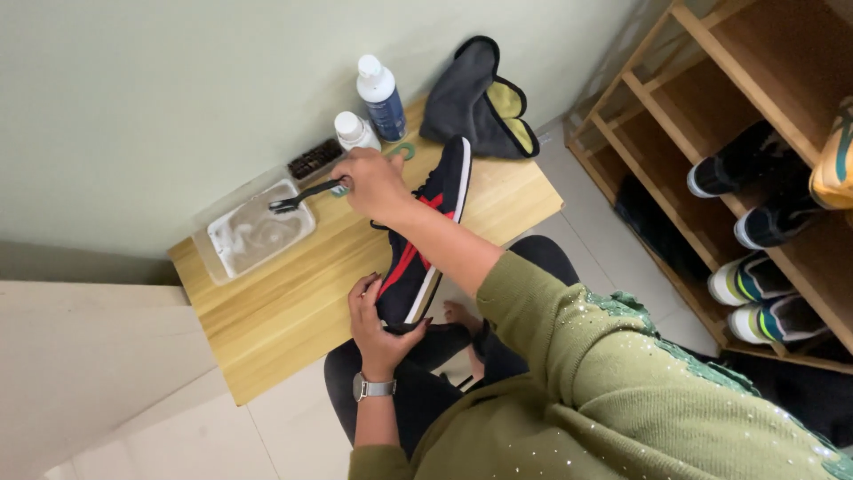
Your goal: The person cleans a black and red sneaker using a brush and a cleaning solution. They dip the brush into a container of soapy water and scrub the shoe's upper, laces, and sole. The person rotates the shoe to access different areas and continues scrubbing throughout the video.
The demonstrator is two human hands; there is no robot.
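A dark sneaker [444, 191] with red stripes and a white sole lies on its side on a small wooden table [293, 311]. My left hand [378, 324] grips its near end at the table's front edge. My right hand [373, 182] reaches across the shoe and holds a thin black brush [298, 197]. The brush's head rests at the edge of a clear tray of soapy water [258, 233] at the table's back left.
Two white bottles [380, 98] and a dark bristle brush [314, 160] stand by the green wall. A grey and yellow cloth [475, 98] lies at the table's far end. A wooden shoe rack [755, 169] holding several shoes stands to the right.
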